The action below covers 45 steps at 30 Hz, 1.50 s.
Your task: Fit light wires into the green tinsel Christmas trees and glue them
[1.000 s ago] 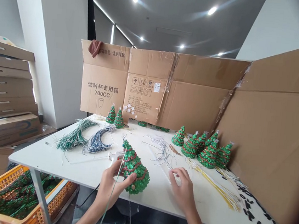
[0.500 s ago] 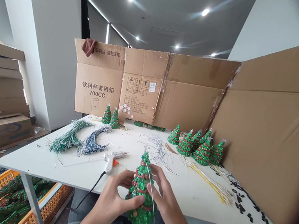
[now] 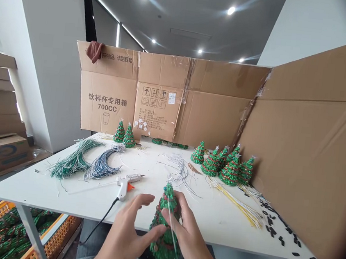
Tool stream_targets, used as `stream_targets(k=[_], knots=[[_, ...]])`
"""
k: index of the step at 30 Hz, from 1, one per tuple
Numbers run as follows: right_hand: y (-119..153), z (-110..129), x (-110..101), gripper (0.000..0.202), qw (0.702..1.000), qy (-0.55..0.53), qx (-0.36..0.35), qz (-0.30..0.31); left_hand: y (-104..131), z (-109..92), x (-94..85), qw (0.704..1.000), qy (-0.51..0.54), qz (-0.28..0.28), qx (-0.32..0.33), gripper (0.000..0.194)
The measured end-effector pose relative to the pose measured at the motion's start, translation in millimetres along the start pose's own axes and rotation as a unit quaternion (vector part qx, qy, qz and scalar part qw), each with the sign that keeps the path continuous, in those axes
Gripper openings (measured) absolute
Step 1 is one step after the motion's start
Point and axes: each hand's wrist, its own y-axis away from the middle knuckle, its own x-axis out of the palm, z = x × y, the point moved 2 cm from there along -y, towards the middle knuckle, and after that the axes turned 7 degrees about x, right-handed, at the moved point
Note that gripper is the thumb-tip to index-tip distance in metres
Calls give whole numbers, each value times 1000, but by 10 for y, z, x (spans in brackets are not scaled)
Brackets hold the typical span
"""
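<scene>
A green beaded Christmas tree with red garland and a clear star on top stands upright at the table's front edge. My right hand grips its right side between thumb and fingers. A thin white-and-green cord runs down over the tree's front, past the right thumb. To the left, my left hand is open, fingers spread off the tree; its thumb tip overlaps the tree, and I cannot tell if it touches. Beyond that hand a white glue gun lies on the table.
Bundles of green cords and blue cords lie at left, yellow and white cords at right. Several finished trees stand by the cardboard wall. Black pieces are scattered at right. An orange crate stands below.
My left fingers have come off the tree and spread open to the left. The right hand keeps hold of the tree, which has turned slightly. The view has shifted a little to the right.
</scene>
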Motion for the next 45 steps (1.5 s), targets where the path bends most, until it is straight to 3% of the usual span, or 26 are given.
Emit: stream_targets(k=[4,8,10,13,19,23,30,33,37,41,45], knots=[[30,0,17,33,993,111,-20,-26,-41,-63,-112,982,-82,-78,150,25],[51,15,23,30,977,194,-76,-49,-77,-149,-168,957,-100,-28,271,31],[55,2,21,31,966,230,-104,-63,-82,-176,-177,949,-105,-6,296,35],[55,-35,21,36,952,265,-131,-74,-78,-200,-185,945,-104,-18,309,32],[57,-48,18,38,946,283,-134,-88,-71,-225,-222,955,-57,-113,268,35],[67,-23,27,39,945,285,-136,-89,-58,-230,-229,970,-7,-107,219,30],[86,-10,77,42,947,284,-128,-79,-28,-202,-203,981,54,-174,68,2],[92,-10,94,43,946,286,-127,-81,-32,-193,-200,979,89,-183,24,7],[90,-21,110,42,944,292,-134,-79,-51,-182,-197,976,148,-154,-27,14],[82,-40,112,42,944,292,-130,-80,-65,-168,-216,980,124,-155,-25,19],[78,-40,104,43,941,301,-129,-83,-62,-210,-253,977,19,-206,57,10]])
